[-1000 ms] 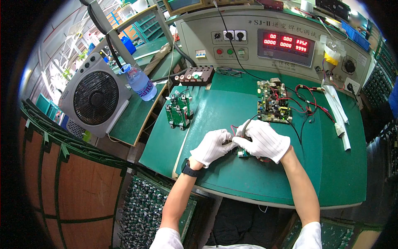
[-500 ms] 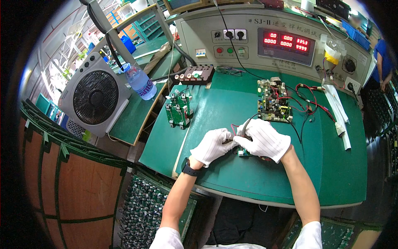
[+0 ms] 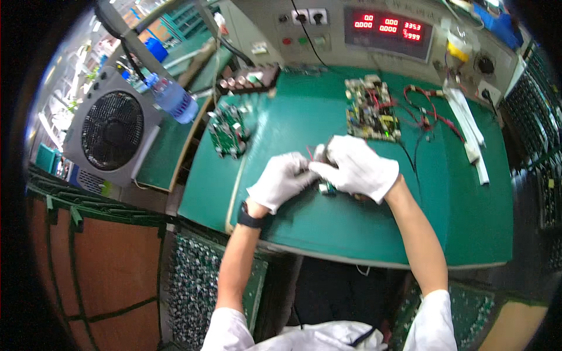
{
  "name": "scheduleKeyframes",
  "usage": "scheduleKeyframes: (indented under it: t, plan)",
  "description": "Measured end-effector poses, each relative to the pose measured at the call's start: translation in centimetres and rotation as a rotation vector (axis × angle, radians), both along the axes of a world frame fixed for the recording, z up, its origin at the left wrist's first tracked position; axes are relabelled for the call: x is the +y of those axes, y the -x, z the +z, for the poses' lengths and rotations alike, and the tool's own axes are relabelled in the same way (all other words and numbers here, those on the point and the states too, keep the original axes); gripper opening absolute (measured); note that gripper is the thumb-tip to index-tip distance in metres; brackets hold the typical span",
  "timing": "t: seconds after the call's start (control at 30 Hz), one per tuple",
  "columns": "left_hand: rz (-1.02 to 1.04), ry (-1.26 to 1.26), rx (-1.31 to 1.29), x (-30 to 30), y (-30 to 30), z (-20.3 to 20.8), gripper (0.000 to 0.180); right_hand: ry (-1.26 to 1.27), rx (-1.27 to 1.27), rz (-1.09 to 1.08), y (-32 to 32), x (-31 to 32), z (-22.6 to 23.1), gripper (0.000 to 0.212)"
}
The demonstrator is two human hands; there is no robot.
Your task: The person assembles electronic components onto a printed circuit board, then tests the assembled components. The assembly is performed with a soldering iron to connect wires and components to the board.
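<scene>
In white gloves, my left hand (image 3: 284, 180) and my right hand (image 3: 360, 169) meet fingertip to fingertip over the green bench top (image 3: 374, 231). Both are closed in a pinch, and what they grip is hidden. A thin red wire (image 3: 310, 153) sticks up by the left fingertips. From under my right hand peeks a small green circuit board (image 3: 328, 188), mostly covered. Beyond that hand lies a larger populated circuit board (image 3: 373, 111). Another green board (image 3: 227, 131) sits to the left of my hands.
Red and black leads (image 3: 433, 111) and white strips (image 3: 468, 131) lie on the right. A test panel (image 3: 386, 32) with red digits stands at the back. Far left are a dark terminal block (image 3: 249, 81), a water bottle (image 3: 172, 99) and a fan (image 3: 112, 130).
The whole view has shifted, so the bench and hands appear higher and slightly further left, with some blur. Both hands keep the same pinch together.
</scene>
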State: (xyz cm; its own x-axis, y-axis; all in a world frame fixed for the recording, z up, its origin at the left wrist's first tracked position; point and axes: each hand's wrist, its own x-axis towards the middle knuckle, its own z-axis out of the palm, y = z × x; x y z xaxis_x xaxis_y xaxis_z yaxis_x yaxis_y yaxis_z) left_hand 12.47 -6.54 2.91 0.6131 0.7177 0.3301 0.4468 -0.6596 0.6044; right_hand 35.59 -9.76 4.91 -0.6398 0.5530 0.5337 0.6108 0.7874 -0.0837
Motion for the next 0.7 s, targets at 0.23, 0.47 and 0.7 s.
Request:
scheduleKeyframes:
  t: [0.23,0.47,0.7]
  plan:
    - [0.001,-0.006,0.052,0.3,-0.1,-0.2,0.02,-0.005,0.01,-0.013,0.2,0.6,-0.5,0.026]
    - [-0.008,-0.104,0.079,0.3,-0.6,-0.5,0.023,-0.047,0.037,-0.038,-0.2,0.6,-1.1,0.02]
    - [0.002,-0.063,0.06,0.3,-0.3,0.2,0.028,-0.092,0.01,0.001,0.0,0.5,-0.3,0.032]
